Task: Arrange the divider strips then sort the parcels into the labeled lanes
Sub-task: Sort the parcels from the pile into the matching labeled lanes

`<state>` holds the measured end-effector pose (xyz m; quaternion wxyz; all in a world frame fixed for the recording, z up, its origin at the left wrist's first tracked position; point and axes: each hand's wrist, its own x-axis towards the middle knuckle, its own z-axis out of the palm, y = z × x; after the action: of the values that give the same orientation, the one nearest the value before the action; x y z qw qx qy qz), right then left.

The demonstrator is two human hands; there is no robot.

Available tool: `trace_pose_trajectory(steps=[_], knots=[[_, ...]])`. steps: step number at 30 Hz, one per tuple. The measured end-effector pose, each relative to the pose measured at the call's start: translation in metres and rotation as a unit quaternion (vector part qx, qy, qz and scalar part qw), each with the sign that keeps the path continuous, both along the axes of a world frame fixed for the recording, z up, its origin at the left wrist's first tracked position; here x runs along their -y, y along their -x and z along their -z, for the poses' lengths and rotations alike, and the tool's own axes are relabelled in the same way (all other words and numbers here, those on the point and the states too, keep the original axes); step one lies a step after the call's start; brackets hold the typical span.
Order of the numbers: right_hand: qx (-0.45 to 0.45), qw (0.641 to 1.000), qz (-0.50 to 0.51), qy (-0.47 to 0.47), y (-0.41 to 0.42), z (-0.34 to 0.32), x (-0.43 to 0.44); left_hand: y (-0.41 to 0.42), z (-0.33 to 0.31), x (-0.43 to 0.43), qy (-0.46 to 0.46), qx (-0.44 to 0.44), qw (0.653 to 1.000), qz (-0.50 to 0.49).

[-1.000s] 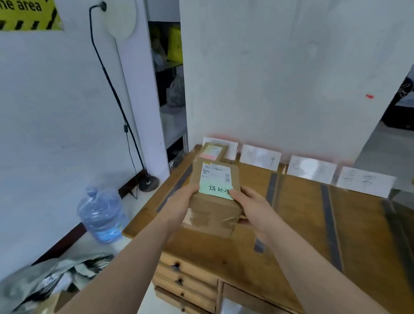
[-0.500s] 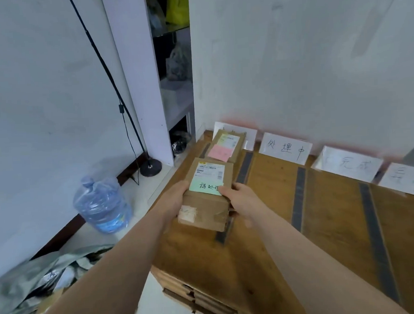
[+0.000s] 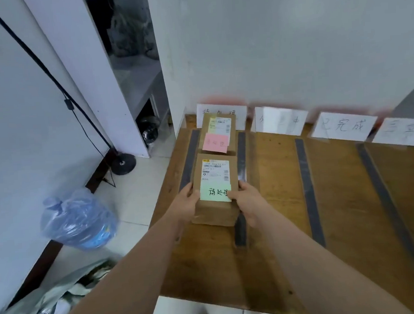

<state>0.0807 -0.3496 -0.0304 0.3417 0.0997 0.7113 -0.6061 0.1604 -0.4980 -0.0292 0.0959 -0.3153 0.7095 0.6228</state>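
Observation:
A brown cardboard parcel [image 3: 214,171] with a green note sits low in the leftmost lane of the wooden table [image 3: 345,216]. My left hand [image 3: 185,203] grips its left side and my right hand [image 3: 248,200] grips its right side, thumb on the green note. Just behind it lies a second brown parcel [image 3: 220,129] with a pink note, close to the white lane label [image 3: 241,114] at the wall. Dark divider strips run along both sides of this lane, one on the left [image 3: 189,158] and one on the right [image 3: 241,154]. Further strips [image 3: 308,187] mark the lanes to the right.
Three more white lane labels [image 3: 343,126] lean against the wall to the right. On the floor at the left are a blue water jug [image 3: 79,219], a lamp stand base [image 3: 123,164] with its cable, and crumpled silver bags [image 3: 41,310]. The table's front edge is near me.
My hands have carried the green-note parcel forward and down into the leftmost lane, just behind the pink-note parcel. The view has tilted down and shifted left.

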Motion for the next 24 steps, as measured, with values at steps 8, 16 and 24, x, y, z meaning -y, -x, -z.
trace_pose_trajectory(steps=[8,16,24], knots=[[-0.031,0.998,0.033,-0.031,0.003,0.024,0.012,0.016,0.021,0.011,-0.005,0.001,1.000,0.004],[-0.061,0.996,0.033,-0.048,0.003,0.031,0.019,0.023,0.028,0.014,-0.010,-0.003,1.000,-0.008],[-0.075,0.995,0.028,-0.062,0.003,0.030,0.021,0.023,0.025,0.012,0.010,0.009,1.000,-0.015]])
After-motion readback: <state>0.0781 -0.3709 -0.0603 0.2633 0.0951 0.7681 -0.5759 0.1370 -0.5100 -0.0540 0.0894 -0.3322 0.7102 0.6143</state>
